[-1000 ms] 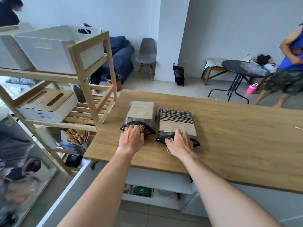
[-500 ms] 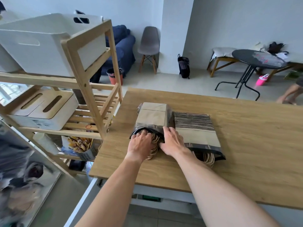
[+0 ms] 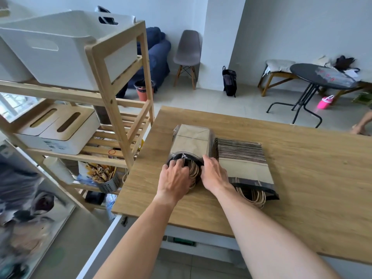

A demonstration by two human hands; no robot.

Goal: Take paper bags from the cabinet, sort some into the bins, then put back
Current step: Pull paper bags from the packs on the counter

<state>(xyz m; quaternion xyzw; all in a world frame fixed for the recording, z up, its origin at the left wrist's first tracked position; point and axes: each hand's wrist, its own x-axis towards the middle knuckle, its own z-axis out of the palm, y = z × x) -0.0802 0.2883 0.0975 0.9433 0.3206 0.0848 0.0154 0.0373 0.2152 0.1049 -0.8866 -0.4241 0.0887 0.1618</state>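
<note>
Clearly both hands work at the near, open end of the left pack of paper bags (image 3: pixel 190 144) on the wooden table (image 3: pixel 302 178): the left hand (image 3: pixel 174 179) and right hand (image 3: pixel 215 176) each curl their fingers on its dark plastic rim. Slick wrap could tear, and the looped cord handles may snag. Brown, flat-folded paper; the second pack (image 3: pixel 243 162) lies just beside, ribbed edges showing.

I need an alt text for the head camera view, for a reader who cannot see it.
Both hands work at the open near end of a plastic-wrapped pack of brown paper bags on a wooden table: the left hand and the right hand hold the wrap's edge. A second pack lies flat to its right; a wooden shelf holding a white bin stands left.
</note>
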